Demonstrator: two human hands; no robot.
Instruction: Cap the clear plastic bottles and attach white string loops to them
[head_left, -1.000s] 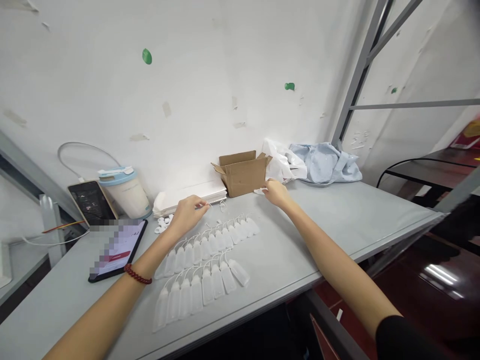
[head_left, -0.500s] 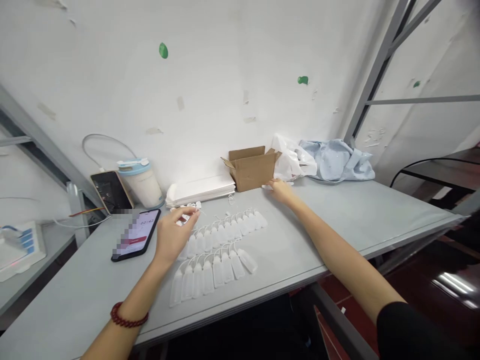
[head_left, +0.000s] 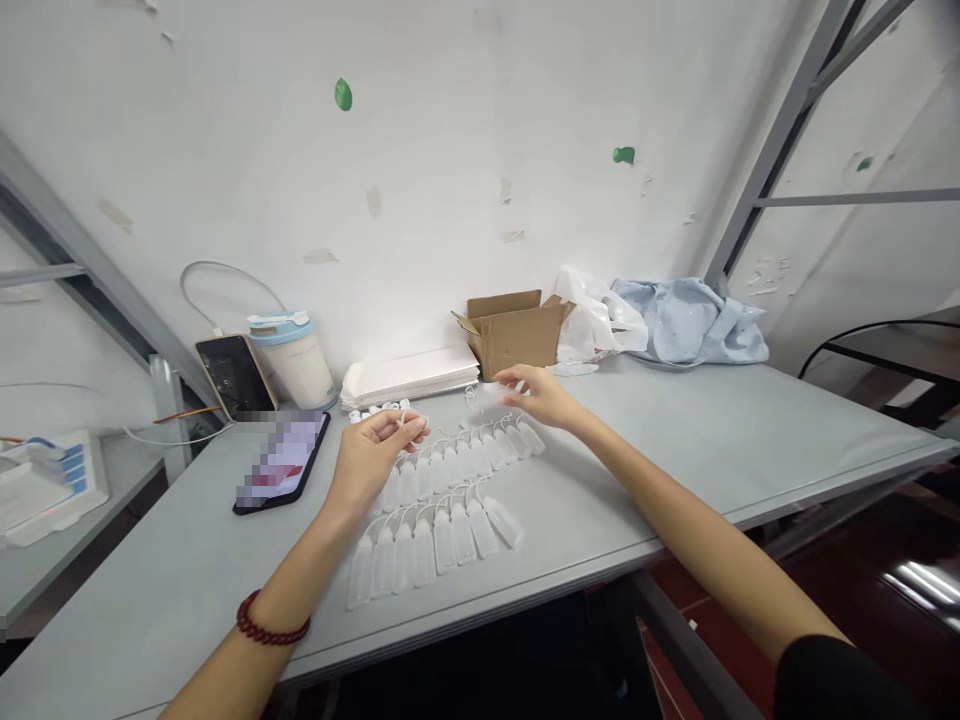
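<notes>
The left hand (head_left: 384,452) is above the left end of the farther row of bottles (head_left: 457,462), thumb and fingers pressed together; it seems to pinch a small white piece (head_left: 402,420), too small to make out fully. The right hand (head_left: 546,398) is near the box (head_left: 519,338), its grip closed around one end of a translucent bottle (head_left: 493,394). That bottle is blurred, raised over the far part of the surface (head_left: 637,430), between the two hands.

The held bottle looks light, thin-walled and rather soft, so a hard squeeze would probably dent it; its smooth sides may slip. A light pinch across the body, leaving the neck free, seems the best hold. The white piece looks light and bendy, best taken with the fingertips.

A nearer row of bottles (head_left: 424,550) lies parallel, with thin white loops at their far ends. The phone (head_left: 289,460) lies to the left.
</notes>
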